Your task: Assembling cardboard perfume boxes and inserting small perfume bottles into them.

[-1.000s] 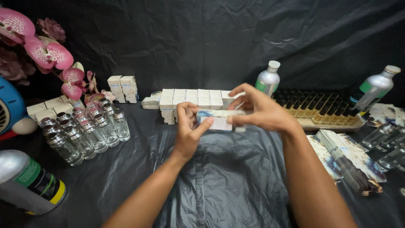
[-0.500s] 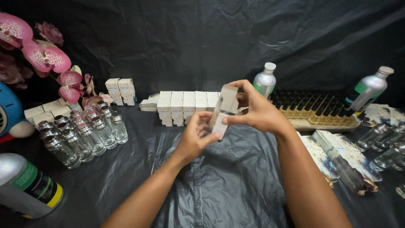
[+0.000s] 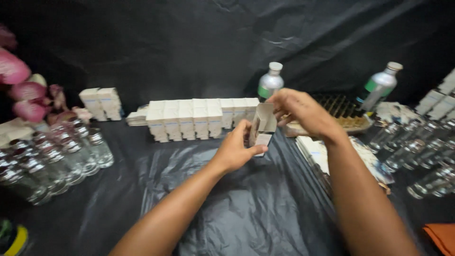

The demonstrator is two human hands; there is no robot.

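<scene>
Both hands hold one small white carton (image 3: 262, 127) upright above the black plastic sheet (image 3: 227, 208). My left hand (image 3: 235, 149) grips its lower part, thumb near the open bottom flap. My right hand (image 3: 303, 110) pinches its top from the right. Just behind the carton stands a row of several identical white boxes (image 3: 194, 118).
Clear glass bottles with silver caps (image 3: 57, 159) crowd the left side; more bottles lie on their sides at right (image 3: 417, 151). Two silver bottles with green labels (image 3: 270, 81) (image 3: 380, 85) stand at the back. A tray of small vials (image 3: 341, 114), flat cartons (image 3: 322, 154), pink flowers (image 3: 28, 90).
The carton has turned from lying flat to standing upright between the hands. The view has shifted right, so the left-side things sit nearer the frame edge.
</scene>
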